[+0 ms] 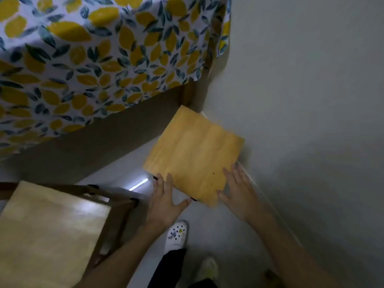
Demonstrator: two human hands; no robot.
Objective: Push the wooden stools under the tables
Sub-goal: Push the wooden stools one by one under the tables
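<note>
A wooden stool with a square yellow seat stands on the floor beside the table's right end, close to the wall. The table wears a cloth printed with yellow lemons and dark leaves, which hangs over its edge. My left hand rests at the stool's near left corner, fingers spread. At the near right edge of the seat lies my right hand, fingers also spread. Neither hand is wrapped around anything. A second, paler wooden stool stands at the lower left, outside the table.
A grey wall runs along the right, with a skirting edge close to the stool. A wooden table leg stands just beyond the stool's far corner. My feet in light shoes are on the floor below the hands.
</note>
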